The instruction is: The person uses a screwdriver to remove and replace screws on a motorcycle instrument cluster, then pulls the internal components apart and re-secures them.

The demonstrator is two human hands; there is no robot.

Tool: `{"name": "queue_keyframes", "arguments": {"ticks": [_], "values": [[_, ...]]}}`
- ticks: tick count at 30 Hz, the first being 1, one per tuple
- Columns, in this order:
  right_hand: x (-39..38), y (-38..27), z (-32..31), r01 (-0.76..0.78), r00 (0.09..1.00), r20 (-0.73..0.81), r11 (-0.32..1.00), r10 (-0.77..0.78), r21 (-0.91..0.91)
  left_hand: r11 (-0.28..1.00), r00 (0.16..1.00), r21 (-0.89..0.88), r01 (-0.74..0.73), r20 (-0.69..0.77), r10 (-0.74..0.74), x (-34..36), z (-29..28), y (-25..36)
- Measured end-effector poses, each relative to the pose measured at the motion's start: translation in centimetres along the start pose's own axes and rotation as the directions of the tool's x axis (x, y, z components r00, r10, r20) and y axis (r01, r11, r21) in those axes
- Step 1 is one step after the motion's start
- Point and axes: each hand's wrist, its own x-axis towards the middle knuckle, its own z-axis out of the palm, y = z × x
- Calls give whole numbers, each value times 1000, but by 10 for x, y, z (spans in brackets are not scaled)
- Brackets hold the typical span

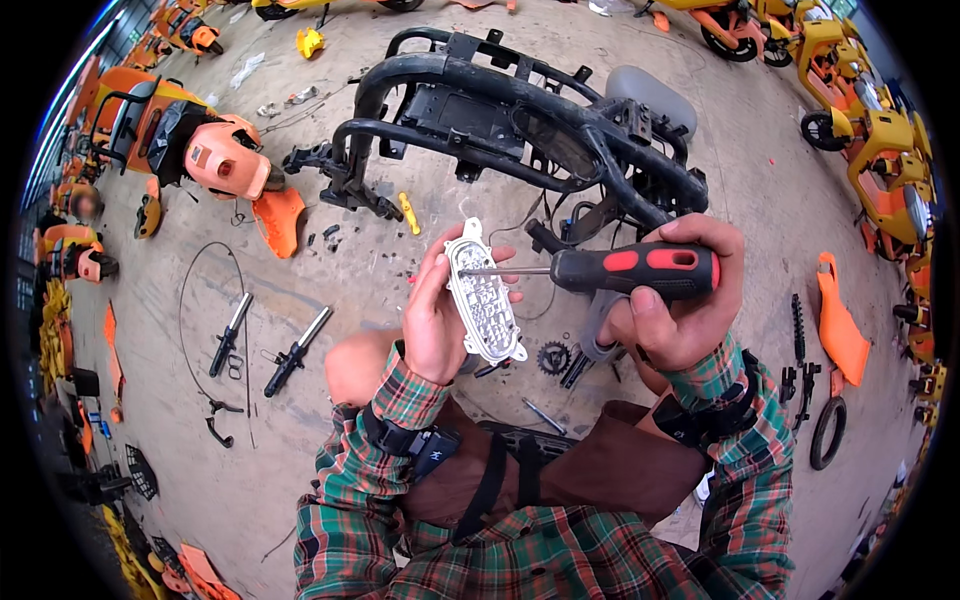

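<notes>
My left hand (pixel 436 318) is closed around the edge of a white, oval lamp housing (pixel 484 300) with a silvery, faceted inside and small mounting tabs. In my right hand (pixel 672 318) is a screwdriver (pixel 630 272) with a black and red handle. Its thin metal shaft points left, and the tip reaches the upper left part of the lamp housing's inside; whether it touches a screw is too small to tell. Both hands are raised above my lap, in front of a black scooter frame (pixel 460 100) lying on the floor.
A yellow-handled tool (pixel 409 213) lies beside the frame. Two fork tubes (pixel 298 352) and a cable are on the floor at left; a sprocket (pixel 553 357) is near my knees. An orange panel (pixel 841 325) and a black ring (pixel 828 433) lie at right. Orange and yellow scooters (pixel 870 140) stand around.
</notes>
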Motion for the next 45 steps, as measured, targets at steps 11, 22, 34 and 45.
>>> {"name": "queue_keyframes", "arguments": {"ticks": [11,22,34,45], "values": [[-6,-2,-26,-70,973,-217,995,84,71,996,996,-69,63,75,-58,7,13,-12],[-14,-4,-34,-180,942,-259,971,216,154,992,997,111,67,33,-71,8,28,-18],[-11,-6,-22,-178,964,-181,980,193,93,992,997,128,16,69,-25,5,23,-12],[8,-11,-11,24,999,49,995,-19,-92,967,995,239,-91,-13,97,3,1,-12]]}}
